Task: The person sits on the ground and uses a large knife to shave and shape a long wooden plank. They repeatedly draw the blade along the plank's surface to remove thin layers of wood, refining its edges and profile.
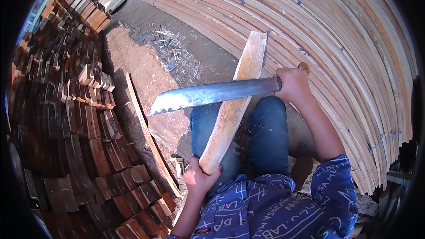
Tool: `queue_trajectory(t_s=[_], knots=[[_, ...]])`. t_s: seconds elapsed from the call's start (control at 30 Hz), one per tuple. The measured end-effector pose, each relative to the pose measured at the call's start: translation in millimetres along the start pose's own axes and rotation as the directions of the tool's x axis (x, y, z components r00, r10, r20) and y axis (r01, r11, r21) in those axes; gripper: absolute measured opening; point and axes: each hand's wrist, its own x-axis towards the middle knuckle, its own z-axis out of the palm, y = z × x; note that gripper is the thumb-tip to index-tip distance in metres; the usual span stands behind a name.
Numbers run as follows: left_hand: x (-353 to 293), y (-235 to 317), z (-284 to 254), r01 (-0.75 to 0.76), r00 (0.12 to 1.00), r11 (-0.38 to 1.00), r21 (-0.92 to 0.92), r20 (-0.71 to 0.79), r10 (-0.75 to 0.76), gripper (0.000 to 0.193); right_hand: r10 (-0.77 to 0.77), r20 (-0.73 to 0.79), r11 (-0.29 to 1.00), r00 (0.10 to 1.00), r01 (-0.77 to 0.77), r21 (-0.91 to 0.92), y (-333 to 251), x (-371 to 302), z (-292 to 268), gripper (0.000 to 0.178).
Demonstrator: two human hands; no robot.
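My right hand (293, 84) is closed round the handle of a machete (212, 93). Its broad steel blade points left and crosses over the middle of a long piece of wood (226, 126); whether blade and wood touch I cannot tell. The wood is pale and rough, squared at the far end and rounded at the near end. My left hand (201, 176) grips that rounded near end, beside my left thigh. The piece slants away from me, above and between my knees in blue jeans. Part of the wood lies hidden under the blade.
Long planks (336, 26) tied in bundles with strips lie across the far and right side. Stacked short wood blocks (88, 119) fill the left. A thin lath (148, 135) lies on the ground beside them. Wood chips (175, 53) are scattered on the dirt ahead.
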Motion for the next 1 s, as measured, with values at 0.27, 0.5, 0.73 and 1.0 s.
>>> queue_trajectory(t_s=[0.27,0.5,0.73,1.0], knots=[[5.2,-21.9,9.4,-0.061,0.997,0.993,-0.103,-0.062,0.055,0.061,0.593,-0.067,0.792,0.803,-0.565,0.231,112.8,-4.3,-24.3,0.03],[13.7,-17.1,10.0,-0.084,0.996,0.996,-0.022,0.007,0.085,0.063,0.641,0.412,0.175,0.648,-0.646,0.743,65.9,-112.7,64.8,0.034],[15.9,-12.3,7.0,-0.049,0.998,0.997,-0.063,0.047,0.052,0.064,0.598,0.401,0.458,0.694,-0.707,0.539,42.8,-134.9,120.2,0.027],[14.8,-5.7,5.2,-0.029,0.999,0.999,-0.038,0.027,0.03,0.061,0.518,0.543,0.601,0.661,-0.733,0.319,41.3,-101.4,95.2,0.041]])
